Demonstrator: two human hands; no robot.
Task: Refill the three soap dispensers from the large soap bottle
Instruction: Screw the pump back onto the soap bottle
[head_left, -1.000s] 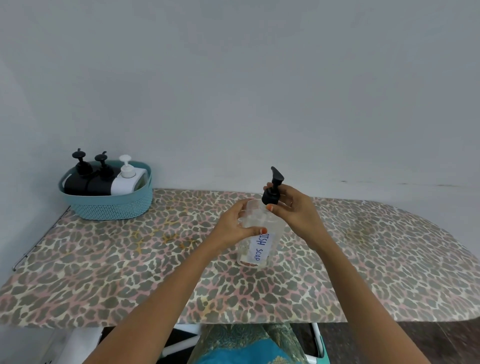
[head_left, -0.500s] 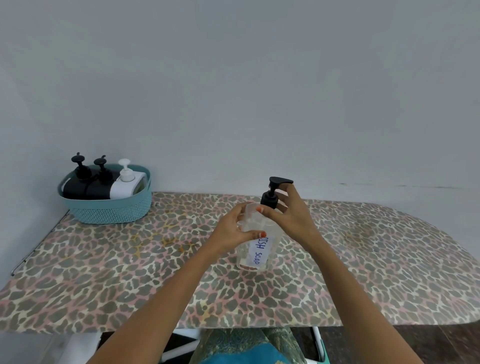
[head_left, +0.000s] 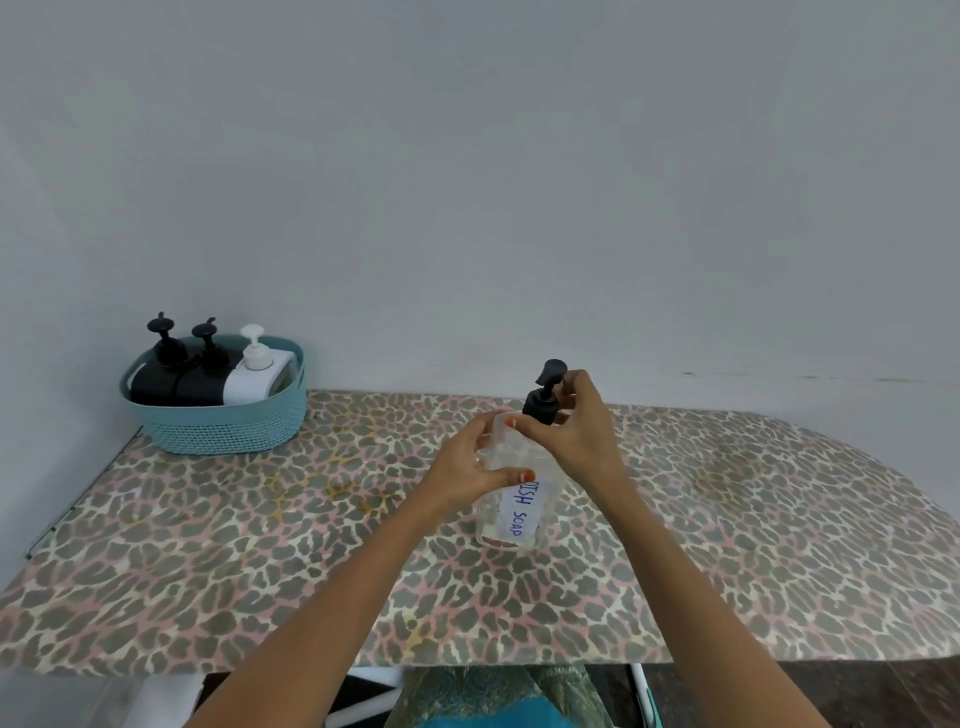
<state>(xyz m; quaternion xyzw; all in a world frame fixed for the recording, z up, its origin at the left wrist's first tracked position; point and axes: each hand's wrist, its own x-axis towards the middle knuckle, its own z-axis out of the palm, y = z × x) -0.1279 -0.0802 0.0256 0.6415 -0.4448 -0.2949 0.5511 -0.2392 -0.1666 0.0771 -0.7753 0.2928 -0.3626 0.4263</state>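
A clear soap bottle (head_left: 511, 514) with a white "DISH SOAP" label stands in the middle of the table. My left hand (head_left: 467, 470) grips its upper body from the left. My right hand (head_left: 574, 423) pinches its black pump top (head_left: 543, 395) at the collar. Three soap dispensers lie in a teal basket (head_left: 223, 426) at the back left: two black ones (head_left: 156, 382) (head_left: 200, 382) and a white one (head_left: 252, 379).
The table (head_left: 727, 519) wears a leopard-print cover and ends against a plain wall at the back. Its front edge runs just before my body. A white frame shows under the table.
The pump nozzle has turned from pointing right to pointing back left, as my right hand twists it. My left hand keeps its hold on the bottle.
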